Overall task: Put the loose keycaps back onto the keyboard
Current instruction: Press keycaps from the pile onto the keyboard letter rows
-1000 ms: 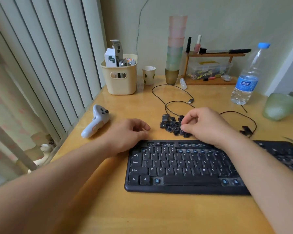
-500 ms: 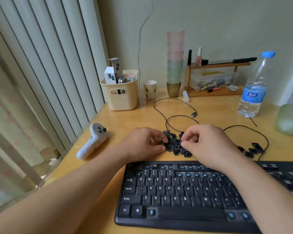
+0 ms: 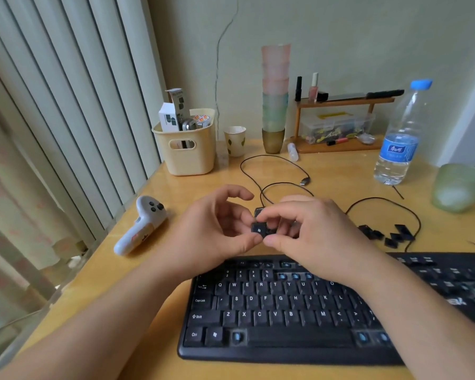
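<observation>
Plainly the step in hand is sorting: one keycap is up for inspection before it goes to its place. Largest first, the black keyboard (image 3: 299, 311) lies below and nearer than the grip, with bare blue stems showing along its bottom row beside the spacebar and in the number row. The right hand (image 3: 310, 234) pinches a keycap (image 3: 259, 230) bearing a Windows mark between thumb and forefinger, raised above the desk just beyond the keyboard's far edge. The left hand (image 3: 217, 229) meets it from the left, thumb tip touching the cap, its other fingers curled loosely open. More loose keycaps (image 3: 390, 235) lie well off to the right of the grip. Next, I judge, the cap must travel down to an empty bottom-row stem, sit square over it, and be pressed straight home.
</observation>
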The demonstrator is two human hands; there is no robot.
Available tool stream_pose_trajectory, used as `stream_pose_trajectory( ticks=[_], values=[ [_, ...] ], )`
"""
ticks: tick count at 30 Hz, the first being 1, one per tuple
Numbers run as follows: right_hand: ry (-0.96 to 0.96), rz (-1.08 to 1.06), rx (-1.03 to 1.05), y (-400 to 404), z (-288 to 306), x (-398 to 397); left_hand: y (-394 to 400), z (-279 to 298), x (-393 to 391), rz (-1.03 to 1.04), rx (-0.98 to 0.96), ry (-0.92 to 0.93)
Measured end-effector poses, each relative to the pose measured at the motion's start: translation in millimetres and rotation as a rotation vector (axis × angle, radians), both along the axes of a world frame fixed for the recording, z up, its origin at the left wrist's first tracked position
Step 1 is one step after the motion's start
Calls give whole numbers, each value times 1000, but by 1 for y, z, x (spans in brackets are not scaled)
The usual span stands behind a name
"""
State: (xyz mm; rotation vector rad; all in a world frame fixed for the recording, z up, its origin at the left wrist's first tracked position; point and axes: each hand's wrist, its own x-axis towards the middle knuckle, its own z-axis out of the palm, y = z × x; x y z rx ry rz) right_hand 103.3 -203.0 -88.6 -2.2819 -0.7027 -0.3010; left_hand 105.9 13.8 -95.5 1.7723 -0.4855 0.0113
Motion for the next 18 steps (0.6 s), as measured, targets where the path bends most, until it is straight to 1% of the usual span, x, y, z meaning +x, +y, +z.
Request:
stream_pose_trajectory(
  ticks=[2,5,12,18],
  values=[
    [-48,-12,33,-1,-2,1,-1,-1,-2,-12,-76,41],
    [-111,2,59,-1,-3,0,-1,-2,-4,-2,-124,65],
    [-136,26,102,3,-5,-2,-1,1,-7,-9,-187,104],
    [-180,64,40,5,-5,-4,-3,3,-7,-42,-242,187]
  ],
)
